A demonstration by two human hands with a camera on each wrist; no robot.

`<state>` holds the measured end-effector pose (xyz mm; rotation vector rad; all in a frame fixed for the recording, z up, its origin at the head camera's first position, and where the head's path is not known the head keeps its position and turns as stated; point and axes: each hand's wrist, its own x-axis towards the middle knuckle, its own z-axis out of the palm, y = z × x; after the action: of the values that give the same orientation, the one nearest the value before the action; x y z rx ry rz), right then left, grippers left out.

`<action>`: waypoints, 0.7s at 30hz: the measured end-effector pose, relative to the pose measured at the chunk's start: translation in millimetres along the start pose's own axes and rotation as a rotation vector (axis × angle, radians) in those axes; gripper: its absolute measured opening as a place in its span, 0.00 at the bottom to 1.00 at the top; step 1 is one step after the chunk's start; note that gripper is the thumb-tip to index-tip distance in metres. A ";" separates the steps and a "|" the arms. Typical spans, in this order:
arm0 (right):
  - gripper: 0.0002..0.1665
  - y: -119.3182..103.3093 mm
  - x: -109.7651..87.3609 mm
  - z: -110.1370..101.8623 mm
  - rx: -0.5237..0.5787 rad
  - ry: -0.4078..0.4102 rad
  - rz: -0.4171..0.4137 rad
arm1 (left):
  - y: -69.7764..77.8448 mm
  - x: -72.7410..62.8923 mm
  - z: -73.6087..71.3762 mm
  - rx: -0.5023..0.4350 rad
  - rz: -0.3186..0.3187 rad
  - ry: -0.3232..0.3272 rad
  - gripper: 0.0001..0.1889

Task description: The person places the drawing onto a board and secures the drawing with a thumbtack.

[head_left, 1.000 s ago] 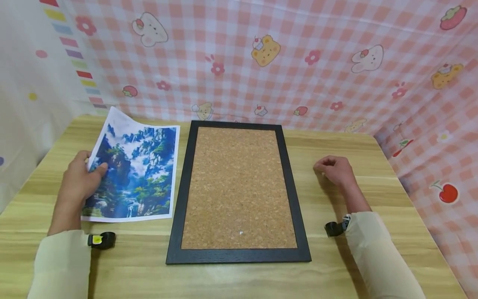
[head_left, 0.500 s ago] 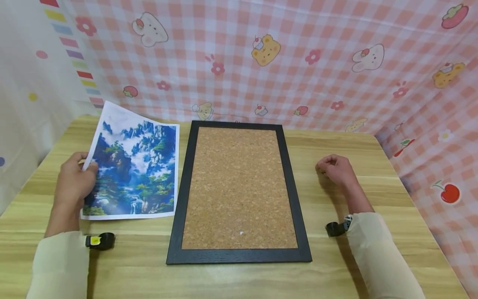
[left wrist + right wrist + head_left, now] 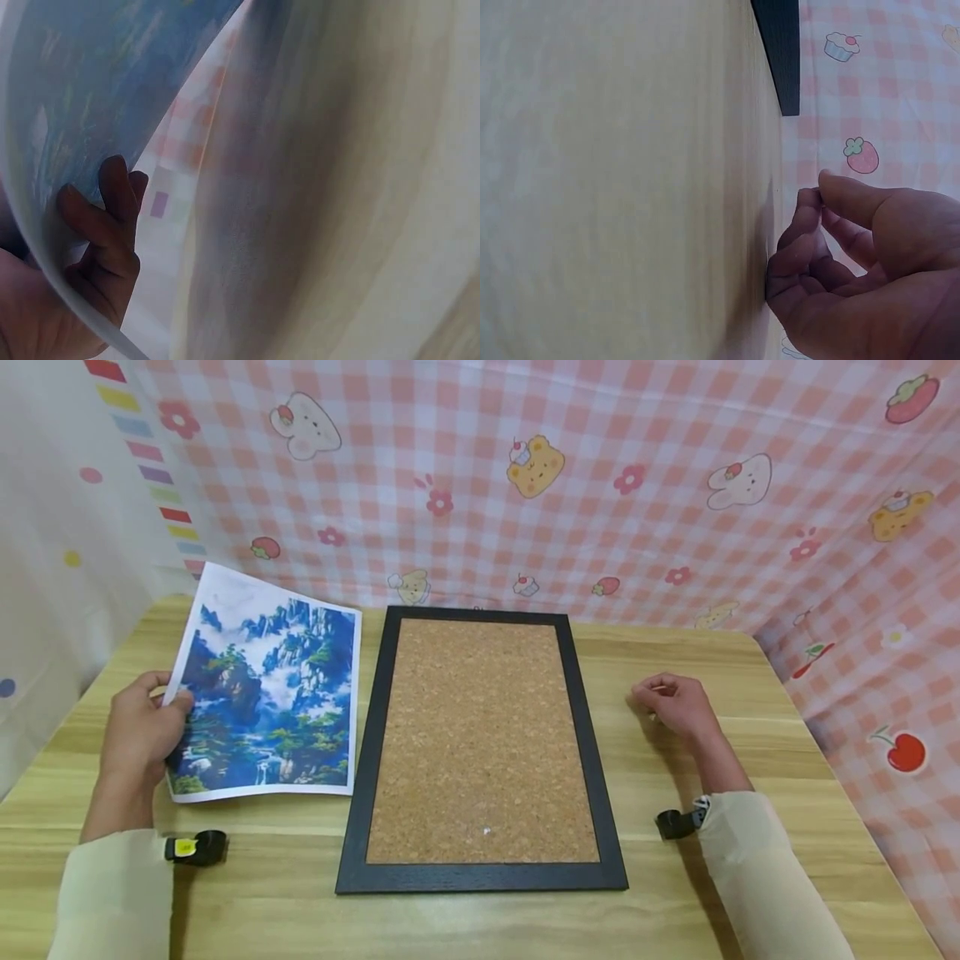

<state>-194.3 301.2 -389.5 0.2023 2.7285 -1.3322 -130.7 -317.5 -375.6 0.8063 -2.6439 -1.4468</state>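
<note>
My left hand [image 3: 142,727] pinches the left edge of a paper landscape print [image 3: 273,693] with blue mountains, trees and a waterfall. That edge is raised and the sheet bows, its right side low beside the frame. The left wrist view shows several fingers [image 3: 116,217] against one face of the curved sheet. Right of the print lies a cork board [image 3: 480,735] in a black frame [image 3: 480,878], flat on the table. My right hand [image 3: 675,702] rests on the table beyond the frame's right side, fingers loosely curled, with thumb and index tips together and nothing visible between them.
A small shiny spot [image 3: 487,831] shows near the bottom of the cork. The wood-grain table [image 3: 480,927] ends at a pink checked cloth [image 3: 480,527] with cartoon prints behind and to the right. A white cloth [image 3: 60,527] hangs at the left.
My left hand has shifted slightly left, and the print's left edge has risen and tilted toward the viewer, its sheet less folded. The right hand and framed board have stayed put.
</note>
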 end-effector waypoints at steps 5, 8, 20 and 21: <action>0.24 0.1 0.7 -0.5 0.027 -0.003 0.006 | -0.9 0.2 -2.7 -0.021 0.025 -0.011 0.27; 0.23 0.5 1.0 -0.8 0.077 -0.025 0.012 | -0.2 0.8 -5.9 -0.022 0.039 -0.021 0.27; 0.20 -0.8 1.9 -0.1 0.130 -0.078 0.018 | 5.0 -0.2 -15.7 -0.095 0.069 -0.078 0.23; 0.20 -1.0 1.7 -0.1 0.140 -0.081 0.020 | 5.5 -0.6 -15.9 -0.098 0.073 -0.083 0.23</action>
<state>-196.1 300.8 -388.9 0.1821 2.5632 -1.4925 -128.4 -327.3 -362.1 0.6488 -2.6063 -1.6096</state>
